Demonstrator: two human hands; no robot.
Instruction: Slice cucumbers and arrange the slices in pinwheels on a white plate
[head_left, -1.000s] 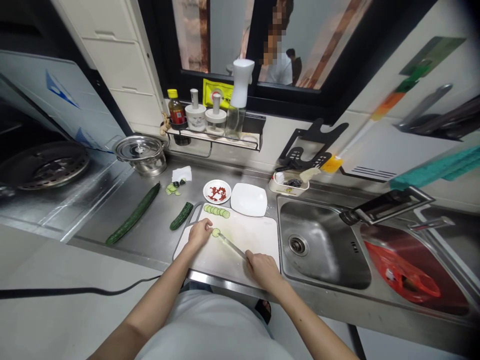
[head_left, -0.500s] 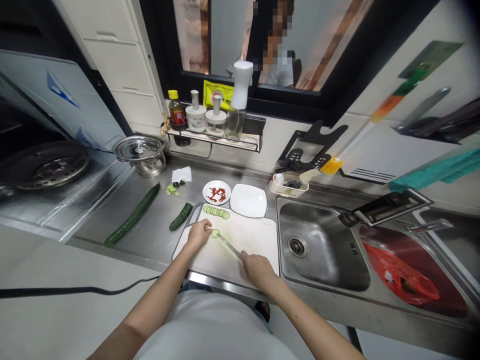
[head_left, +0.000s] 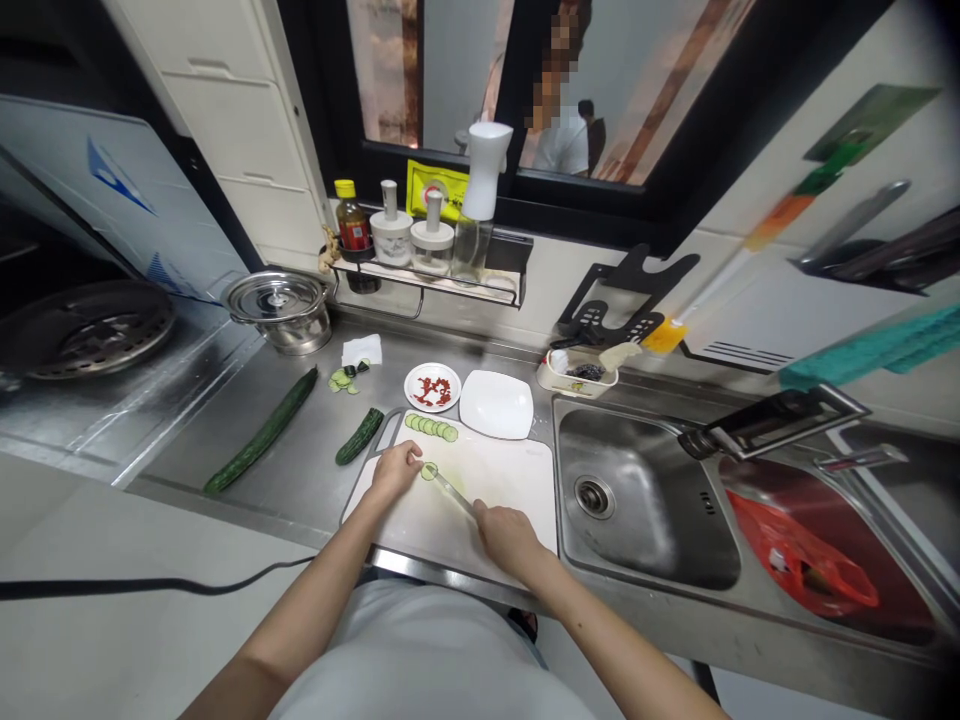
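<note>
My right hand is closed around the handle of a kitchen knife, whose blade points up and left over the white cutting board. The blade's tip lies at a round cucumber slice on the board. Just left of that slice, my left hand has its fingers curled together; whatever they may hold is hidden. A row of overlapping cucumber slices lies along the board's far edge. Beside the board on the left rests a cucumber piece, and farther left a long whole cucumber.
Behind the board stand a plate of chopped red pieces and a white square plate. A sink is at the right, with a red plastic bag beyond. A lidded pot and cucumber scraps stand at back left.
My right hand and the knife have shifted slightly left. The slice at the blade's tip now lies flatter, with its round outline showing. My left hand has barely moved.
</note>
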